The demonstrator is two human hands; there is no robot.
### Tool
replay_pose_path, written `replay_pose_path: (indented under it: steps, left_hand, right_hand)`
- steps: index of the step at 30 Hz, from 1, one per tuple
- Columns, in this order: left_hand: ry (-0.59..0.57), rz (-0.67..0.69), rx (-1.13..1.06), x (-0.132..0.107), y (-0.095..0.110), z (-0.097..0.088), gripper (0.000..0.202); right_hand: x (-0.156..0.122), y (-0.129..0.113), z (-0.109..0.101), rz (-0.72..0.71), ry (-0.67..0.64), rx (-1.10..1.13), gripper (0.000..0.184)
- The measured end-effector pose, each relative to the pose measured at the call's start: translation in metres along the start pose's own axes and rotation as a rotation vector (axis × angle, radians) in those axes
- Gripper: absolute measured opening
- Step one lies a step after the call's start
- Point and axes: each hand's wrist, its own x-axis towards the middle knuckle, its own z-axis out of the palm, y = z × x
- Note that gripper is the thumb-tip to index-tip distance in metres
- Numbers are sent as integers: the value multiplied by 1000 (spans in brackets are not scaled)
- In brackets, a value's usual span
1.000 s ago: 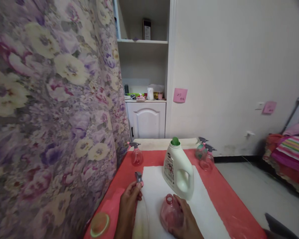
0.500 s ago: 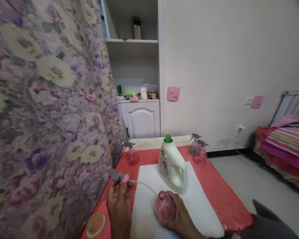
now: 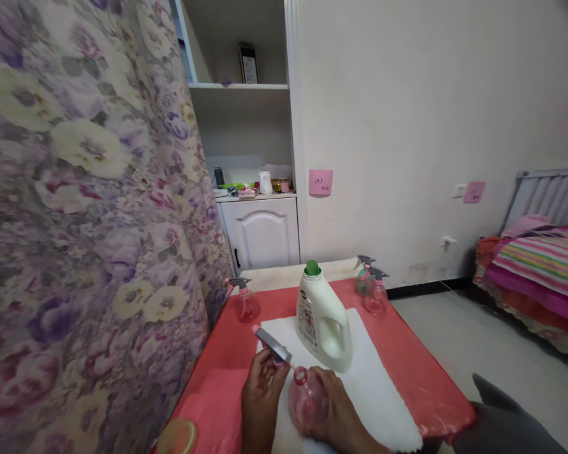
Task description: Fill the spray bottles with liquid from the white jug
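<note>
My left hand (image 3: 265,381) grips a grey and pink spray head (image 3: 273,345), its nozzle pointing up and to the left. The head is beside the mouth of a round pink bottle (image 3: 307,403), with a bit of its tube showing near the rim; whether the tube's end is inside I cannot tell. My right hand (image 3: 336,403) is wrapped round the bottle's right side and holds it over the white towel (image 3: 373,391). Just behind stands a white jug (image 3: 324,321) with a handle and a green piece in its open mouth.
A pink spray bottle (image 3: 247,306) stands at the table's back left. Another pink spray bottle (image 3: 375,297) and a greenish spray bottle (image 3: 361,284) are at the back right. A round lid-like object (image 3: 177,436) lies front left on the red tablecloth (image 3: 208,391). A floral curtain (image 3: 99,252) hangs along the left.
My left hand has moved right, bringing the spray head from left of the towel to beside the bottle's mouth. The head has turned, and less tube shows. My right hand still holds the bottle.
</note>
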Motion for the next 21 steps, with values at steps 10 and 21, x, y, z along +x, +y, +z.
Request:
replay_pose_path:
  steps: [10,21]
  left_hand:
    - [-146,-57,213,-6,-29,9,35]
    - [-166,-18,285,-12,-18,22,25]
  right_hand:
    - [6,-6,-9,94,-127,36,76]
    - [7,-14,-20,255,-191,55,83]
